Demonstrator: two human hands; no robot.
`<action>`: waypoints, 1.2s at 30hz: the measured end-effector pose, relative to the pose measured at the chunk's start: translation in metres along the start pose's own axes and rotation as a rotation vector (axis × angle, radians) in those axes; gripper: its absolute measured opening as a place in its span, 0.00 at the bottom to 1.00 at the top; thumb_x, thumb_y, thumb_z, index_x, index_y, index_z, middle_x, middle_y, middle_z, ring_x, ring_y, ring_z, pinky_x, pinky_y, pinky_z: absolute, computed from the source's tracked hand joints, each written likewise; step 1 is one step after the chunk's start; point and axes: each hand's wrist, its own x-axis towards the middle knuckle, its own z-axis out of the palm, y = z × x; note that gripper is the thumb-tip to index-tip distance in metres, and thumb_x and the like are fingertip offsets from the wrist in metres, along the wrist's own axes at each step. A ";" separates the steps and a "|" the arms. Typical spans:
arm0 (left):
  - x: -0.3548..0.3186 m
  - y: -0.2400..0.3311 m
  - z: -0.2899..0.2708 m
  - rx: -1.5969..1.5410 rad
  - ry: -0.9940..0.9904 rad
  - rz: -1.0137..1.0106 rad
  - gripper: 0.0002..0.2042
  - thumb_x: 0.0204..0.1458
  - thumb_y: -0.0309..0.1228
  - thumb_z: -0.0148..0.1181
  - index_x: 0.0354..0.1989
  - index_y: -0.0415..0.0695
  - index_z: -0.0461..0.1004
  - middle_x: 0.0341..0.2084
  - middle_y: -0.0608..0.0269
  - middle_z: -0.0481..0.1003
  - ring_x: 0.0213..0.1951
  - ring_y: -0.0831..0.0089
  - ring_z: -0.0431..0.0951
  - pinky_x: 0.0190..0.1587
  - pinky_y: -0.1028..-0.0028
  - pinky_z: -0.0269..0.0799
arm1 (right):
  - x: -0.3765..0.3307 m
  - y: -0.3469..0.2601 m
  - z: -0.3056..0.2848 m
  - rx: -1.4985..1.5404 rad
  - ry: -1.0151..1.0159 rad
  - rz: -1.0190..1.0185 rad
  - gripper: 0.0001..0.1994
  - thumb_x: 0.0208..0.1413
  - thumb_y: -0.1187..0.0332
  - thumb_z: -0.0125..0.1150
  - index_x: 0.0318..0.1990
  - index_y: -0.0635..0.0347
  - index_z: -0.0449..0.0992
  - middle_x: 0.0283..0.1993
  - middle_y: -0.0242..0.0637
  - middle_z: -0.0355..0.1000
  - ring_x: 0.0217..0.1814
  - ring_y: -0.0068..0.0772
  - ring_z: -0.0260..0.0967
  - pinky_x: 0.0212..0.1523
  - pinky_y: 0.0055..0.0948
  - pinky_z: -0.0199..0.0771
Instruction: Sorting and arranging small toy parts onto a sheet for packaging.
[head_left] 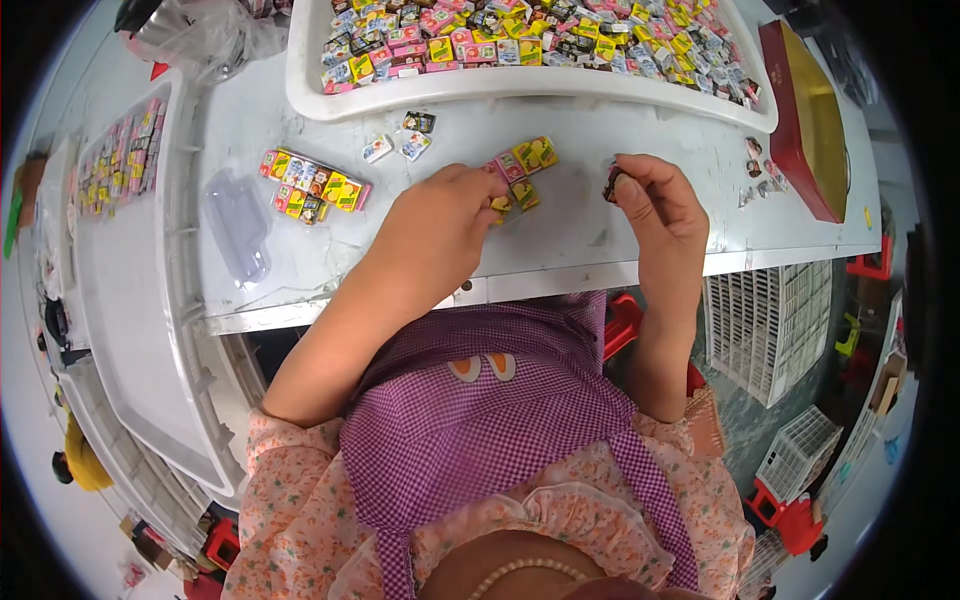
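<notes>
My left hand [448, 215] is closed round the left end of a cluster of small pink and yellow boxes [528, 158] on the table. Its fingertips are partly hidden. Off to the right, my right hand [660, 205] pinches a small dark piece [611, 184] between thumb and fingers, apart from that cluster; it looks like one of the dark little boxes. Left of my left hand lies a neat block of similar boxes [315, 186] in rows. Between the two groups are several loose ones, among them a black box [419, 122] and a white box [377, 149].
A white tub [530, 84] heaped with little boxes stands at the table's far side. A clear plastic tray [237, 228] lies at left, beside a big white tray [150, 330] holding packed sets. At right are foil scraps [760, 190] and a red and gold box [805, 120].
</notes>
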 end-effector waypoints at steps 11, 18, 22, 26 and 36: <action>0.007 -0.003 -0.010 0.263 -0.103 0.287 0.08 0.44 0.22 0.59 0.34 0.41 0.76 0.33 0.58 0.72 0.40 0.59 0.71 0.45 0.65 0.68 | -0.005 0.002 0.010 -0.082 -0.037 0.011 0.10 0.54 0.79 0.60 0.44 0.66 0.75 0.36 0.29 0.73 0.38 0.17 0.66 0.42 0.16 0.67; 0.006 -0.007 -0.009 0.217 -0.114 0.332 0.07 0.43 0.23 0.60 0.33 0.41 0.75 0.34 0.59 0.71 0.41 0.59 0.70 0.46 0.65 0.66 | -0.008 0.008 0.018 -0.247 -0.146 -0.092 0.10 0.54 0.81 0.58 0.45 0.66 0.74 0.41 0.30 0.71 0.42 0.18 0.66 0.46 0.18 0.66; 0.004 -0.006 -0.008 0.210 -0.171 0.335 0.09 0.42 0.25 0.62 0.34 0.43 0.75 0.34 0.61 0.70 0.42 0.61 0.68 0.46 0.65 0.63 | -0.008 0.017 0.025 -0.387 -0.117 -0.185 0.11 0.52 0.81 0.60 0.44 0.64 0.74 0.40 0.32 0.72 0.42 0.23 0.67 0.46 0.21 0.66; 0.002 -0.005 -0.010 0.180 -0.185 0.345 0.09 0.40 0.27 0.65 0.32 0.44 0.74 0.35 0.62 0.70 0.43 0.62 0.68 0.47 0.64 0.62 | -0.010 0.031 0.031 -0.674 -0.053 -0.416 0.11 0.51 0.81 0.60 0.43 0.61 0.75 0.39 0.34 0.73 0.41 0.30 0.68 0.46 0.25 0.67; -0.002 -0.004 -0.009 0.206 -0.220 0.334 0.10 0.41 0.24 0.63 0.34 0.44 0.74 0.35 0.62 0.72 0.42 0.61 0.69 0.48 0.66 0.62 | -0.006 0.033 0.035 -0.796 -0.063 -0.624 0.13 0.45 0.80 0.61 0.40 0.56 0.76 0.36 0.33 0.72 0.39 0.38 0.65 0.43 0.34 0.62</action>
